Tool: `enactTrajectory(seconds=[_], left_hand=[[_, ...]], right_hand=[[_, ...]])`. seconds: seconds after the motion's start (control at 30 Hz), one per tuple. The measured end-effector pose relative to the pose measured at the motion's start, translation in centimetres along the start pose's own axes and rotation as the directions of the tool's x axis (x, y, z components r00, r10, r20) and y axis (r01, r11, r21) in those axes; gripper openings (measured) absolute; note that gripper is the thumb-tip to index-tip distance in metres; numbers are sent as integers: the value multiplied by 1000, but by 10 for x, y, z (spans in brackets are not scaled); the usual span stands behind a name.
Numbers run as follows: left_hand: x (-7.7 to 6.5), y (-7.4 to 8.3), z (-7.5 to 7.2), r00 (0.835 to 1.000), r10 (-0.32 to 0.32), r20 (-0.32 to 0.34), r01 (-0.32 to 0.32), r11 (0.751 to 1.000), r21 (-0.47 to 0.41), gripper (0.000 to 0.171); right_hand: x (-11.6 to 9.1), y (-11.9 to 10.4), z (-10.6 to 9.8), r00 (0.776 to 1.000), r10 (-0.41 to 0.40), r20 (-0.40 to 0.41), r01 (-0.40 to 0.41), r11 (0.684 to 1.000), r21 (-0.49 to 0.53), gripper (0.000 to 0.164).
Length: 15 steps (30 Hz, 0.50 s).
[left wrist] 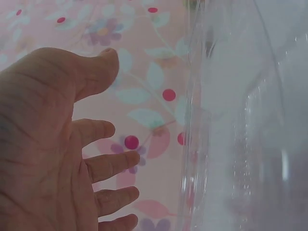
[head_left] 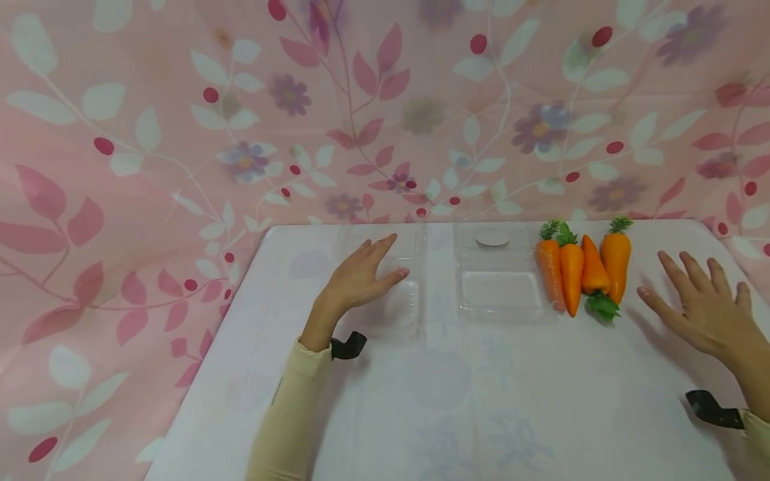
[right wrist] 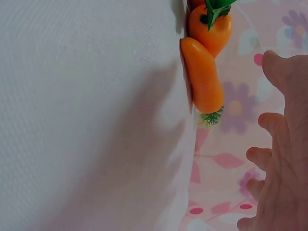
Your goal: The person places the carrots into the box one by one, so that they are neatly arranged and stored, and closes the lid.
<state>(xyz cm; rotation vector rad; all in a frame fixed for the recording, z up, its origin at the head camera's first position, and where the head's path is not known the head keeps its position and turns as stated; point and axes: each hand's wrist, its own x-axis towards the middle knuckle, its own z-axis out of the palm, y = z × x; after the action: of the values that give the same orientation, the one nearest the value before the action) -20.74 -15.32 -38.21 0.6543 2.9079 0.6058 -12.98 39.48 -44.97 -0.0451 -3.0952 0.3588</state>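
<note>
Pink fabric printed with leaves and flowers (head_left: 367, 167) behind a white-covered table (head_left: 415, 427)

Four orange toy-like carrots with green tops lie side by side right of centre in the head view. The leftmost carrot (head_left: 549, 270) and the second carrot (head_left: 572, 277) have their tops toward the upper part of the frame, as does the rightmost carrot (head_left: 616, 260); the third carrot (head_left: 593, 270) lies the other way round, its leaves (head_left: 603, 306) toward the lower part.

Just left of them, a clear plastic rectangular box (head_left: 502, 290) sits with its lid laid back, a pale oval patch (head_left: 492, 240) showing on that lid. Near the centre of the frame is a second clear plastic box (head_left: 412, 307), partly hidden by the left hand (head_left: 356, 284). That hand is released, its fingers extended and gripping nothing; whether it touches the box is unclear.

At the right edge, the right hand (head_left: 710, 314) is likewise free, fingers spread, beside the rightmost carrot and apart from it.

Both wrists carry black mounts, one at lower centre-left (head_left: 349, 346) and one at lower right (head_left: 714, 409), next to pale yellow sleeves (head_left: 291, 407).
</note>
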Motion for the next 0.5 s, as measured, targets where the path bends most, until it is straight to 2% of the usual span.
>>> enactTrajectory(seconds=[0.5], left_hand=[[20, 25, 22, 998, 65, 17, -64, 996, -61, 85]], right_hand=[[1, -2, 2, 1000, -4, 6, 4, 1000, 1, 92]])
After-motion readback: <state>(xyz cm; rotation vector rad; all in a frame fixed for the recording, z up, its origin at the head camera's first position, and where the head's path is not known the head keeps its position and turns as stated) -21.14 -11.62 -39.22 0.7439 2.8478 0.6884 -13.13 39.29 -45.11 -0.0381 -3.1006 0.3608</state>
